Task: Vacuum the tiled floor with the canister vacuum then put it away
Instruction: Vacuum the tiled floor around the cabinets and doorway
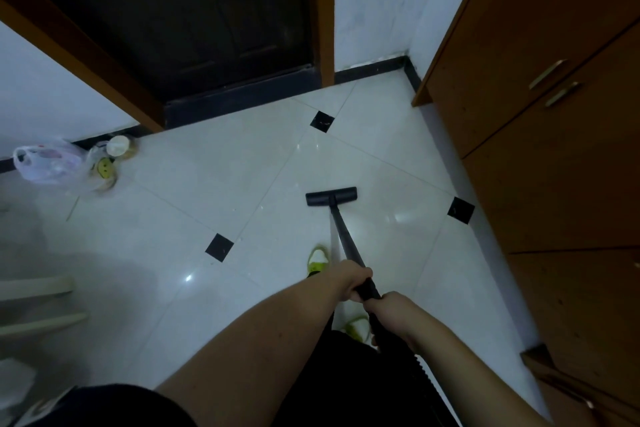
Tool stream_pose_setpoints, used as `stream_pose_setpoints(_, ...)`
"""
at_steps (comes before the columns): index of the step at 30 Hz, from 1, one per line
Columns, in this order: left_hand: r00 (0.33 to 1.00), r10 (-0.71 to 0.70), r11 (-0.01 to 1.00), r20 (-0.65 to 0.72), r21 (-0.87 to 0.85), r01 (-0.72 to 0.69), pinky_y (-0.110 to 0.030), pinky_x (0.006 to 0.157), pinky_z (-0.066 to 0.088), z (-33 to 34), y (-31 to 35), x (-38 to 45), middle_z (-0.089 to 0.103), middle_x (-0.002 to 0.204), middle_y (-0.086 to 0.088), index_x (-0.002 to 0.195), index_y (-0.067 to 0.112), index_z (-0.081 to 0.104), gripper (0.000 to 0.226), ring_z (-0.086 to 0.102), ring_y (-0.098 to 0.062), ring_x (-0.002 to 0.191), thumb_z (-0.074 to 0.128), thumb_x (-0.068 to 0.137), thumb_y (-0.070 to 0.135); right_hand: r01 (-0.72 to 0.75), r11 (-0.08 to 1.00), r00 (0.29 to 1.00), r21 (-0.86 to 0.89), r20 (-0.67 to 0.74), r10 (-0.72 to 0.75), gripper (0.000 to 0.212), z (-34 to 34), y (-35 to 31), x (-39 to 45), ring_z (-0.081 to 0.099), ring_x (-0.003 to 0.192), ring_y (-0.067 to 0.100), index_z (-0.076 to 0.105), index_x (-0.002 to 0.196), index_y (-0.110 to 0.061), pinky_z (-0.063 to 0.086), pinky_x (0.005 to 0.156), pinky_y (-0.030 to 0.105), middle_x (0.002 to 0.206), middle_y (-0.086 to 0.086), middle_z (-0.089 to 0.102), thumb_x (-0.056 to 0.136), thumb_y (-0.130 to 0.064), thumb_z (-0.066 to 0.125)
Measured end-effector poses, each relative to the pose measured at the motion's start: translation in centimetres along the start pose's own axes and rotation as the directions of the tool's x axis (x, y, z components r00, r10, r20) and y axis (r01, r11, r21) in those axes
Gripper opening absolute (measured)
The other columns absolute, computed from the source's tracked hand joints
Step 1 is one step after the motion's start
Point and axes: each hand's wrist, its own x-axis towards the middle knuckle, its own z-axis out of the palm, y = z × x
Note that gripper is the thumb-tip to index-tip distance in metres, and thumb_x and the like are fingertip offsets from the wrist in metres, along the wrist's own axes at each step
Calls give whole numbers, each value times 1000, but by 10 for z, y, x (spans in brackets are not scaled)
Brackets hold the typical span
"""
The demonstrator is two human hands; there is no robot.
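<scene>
The black vacuum floor head (331,196) lies flat on the white tiled floor (214,177), ahead of my feet. Its black wand (346,239) slopes back toward me. My left hand (349,279) grips the wand higher up, and my right hand (389,312) grips the handle just behind it. A ribbed black hose (433,381) runs down from the handle past my right arm. The canister itself is out of view.
A dark door (207,17) with a raised threshold stands ahead. Brown wooden cabinets (554,149) line the right side. A plastic bag (48,163) and small containers (117,149) sit by the left wall. Pale furniture legs (38,302) stand at the left. My green shoes (318,260) are under the wand.
</scene>
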Motion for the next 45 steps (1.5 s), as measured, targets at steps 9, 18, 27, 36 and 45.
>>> stream_pose_setpoints(9, 1000, 5, 998, 7, -58, -4, -27, 44, 52, -18, -14, -3, 63, 89, -11, 120, -1, 52, 30, 64, -23, 80, 54, 94, 15, -24, 995, 1000, -99, -11, 23, 18, 21, -14, -8, 62, 57, 30, 53, 96, 2, 54, 54, 34, 78, 18, 58, 92, -15, 48)
stream_pose_setpoints(18, 999, 32, 992, 1, -120, -32, -30, 52, 53, -78, 32, 19, 61, 81, -8, 121, -1, 52, 29, 62, -18, 69, 54, 94, 12, 1, 993, 1000, -116, -22, -3, 18, 36, -79, 29, 68, 91, 38, 55, 80, -10, 54, 78, 44, 83, 14, 61, 91, -22, 49)
stream_pose_setpoints(27, 998, 55, 993, 14, -104, -53, -30, 56, 53, -136, 101, 40, 61, 87, -10, 117, -1, 50, 26, 63, -22, 77, 53, 95, 12, -59, 995, 998, -77, -10, 58, 24, 31, -167, 58, 65, 77, 38, 53, 89, 0, 56, 72, 46, 77, 20, 59, 97, -20, 45)
stream_pose_setpoints(36, 999, 22, 998, -24, -60, -24, -35, 75, 51, -164, 125, 38, 62, 107, -19, 125, -4, 45, 30, 62, -32, 106, 48, 99, 10, -61, 996, 998, -72, 16, 63, 23, 33, -196, 70, 60, 61, 33, 52, 89, 3, 55, 71, 45, 70, 20, 57, 98, -17, 43)
stream_pose_setpoints(45, 1000, 9, 993, -5, -117, -10, -31, 67, 52, -143, 69, 17, 63, 96, -15, 117, -1, 48, 22, 65, -27, 93, 49, 98, 10, -57, 994, 998, -95, 27, 60, 22, 58, -150, 46, 60, 61, 33, 50, 84, 0, 56, 74, 46, 70, 20, 56, 97, -15, 43)
